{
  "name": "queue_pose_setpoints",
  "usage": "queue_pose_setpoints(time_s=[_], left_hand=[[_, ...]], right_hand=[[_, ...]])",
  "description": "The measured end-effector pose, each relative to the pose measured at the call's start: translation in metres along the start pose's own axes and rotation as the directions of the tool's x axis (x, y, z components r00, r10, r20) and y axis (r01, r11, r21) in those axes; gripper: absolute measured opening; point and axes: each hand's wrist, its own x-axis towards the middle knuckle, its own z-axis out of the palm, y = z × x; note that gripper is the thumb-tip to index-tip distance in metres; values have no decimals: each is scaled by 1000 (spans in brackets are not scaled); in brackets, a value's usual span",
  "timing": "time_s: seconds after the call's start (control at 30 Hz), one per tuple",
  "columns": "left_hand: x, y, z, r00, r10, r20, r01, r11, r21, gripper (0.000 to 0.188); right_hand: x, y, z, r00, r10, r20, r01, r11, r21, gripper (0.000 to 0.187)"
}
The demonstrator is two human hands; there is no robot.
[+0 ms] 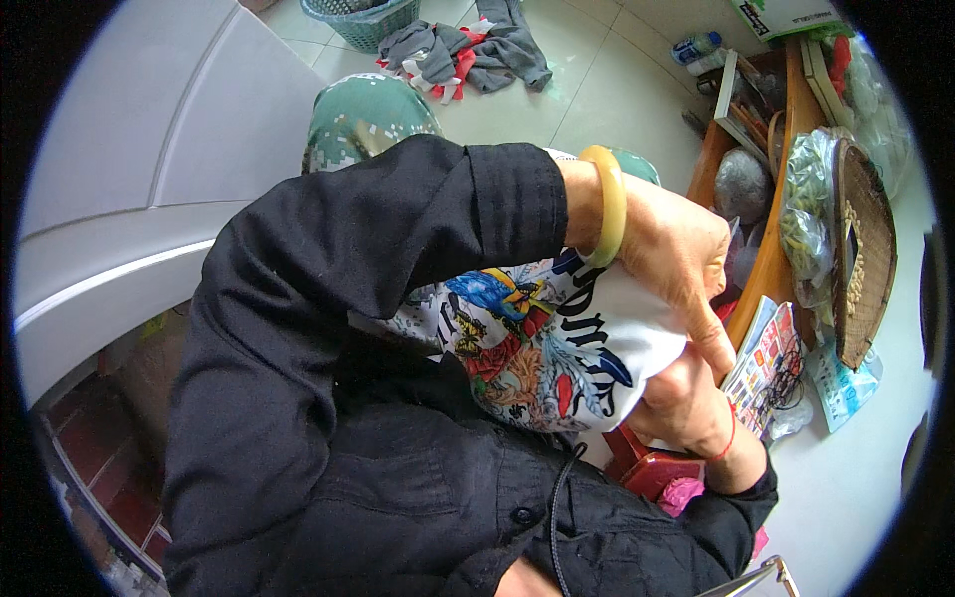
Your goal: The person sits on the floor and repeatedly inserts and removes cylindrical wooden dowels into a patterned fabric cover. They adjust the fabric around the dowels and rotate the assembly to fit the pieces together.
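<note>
While left hand grips white printed cloth before black jacket, right hand meets cloth's edge — fingers hidden, cannot tell hold. Cloth could slip if left loosens; yellow bangle might snag — sits close.

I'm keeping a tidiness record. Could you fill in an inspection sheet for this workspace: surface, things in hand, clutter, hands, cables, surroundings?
Surface: pale tiled floor; the work is held in front of the body.
Things in hand: white cloth with a colourful print, bunched.
Clutter: grey and red clothes on the floor near a blue-green basket; plastic bags beside a woven tray.
Hands: left hand grips the cloth; right hand is at its edge, fingers partly hidden.
Cables: thin dark tangle by printed papers; cannot tell whether it is cable.
Surroundings: crowded wooden shelf at right, pale panels at left.
</note>
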Motion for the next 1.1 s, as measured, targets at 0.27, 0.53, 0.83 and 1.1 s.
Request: queue_pose_setpoints(time_s=[0.27, 0.53, 0.83, 1.1], left_hand=[[18, -5, -3, 995, -57, 84, 49, 994, 97, 62], [31, 4, -8, 955, -201, 217, 168, 972, 161, 60], [40, -2, -23, 923, -9, 384, -85, 970, 228, 46], [40, -9, -22, 948, -86, 307, 36, 985, 166, 36]], right_hand=[[-70, 35, 33, 991, 84, -103, -44, 940, 337, 66], [-85, 22, 49, 859, 265, -437, -77, 913, 401, 28], [-68, 20, 105, 547, 562, -621, 229, 613, 756, 18], [-43, 25, 148, 489, 741, -460, 602, 96, 793, 30]])
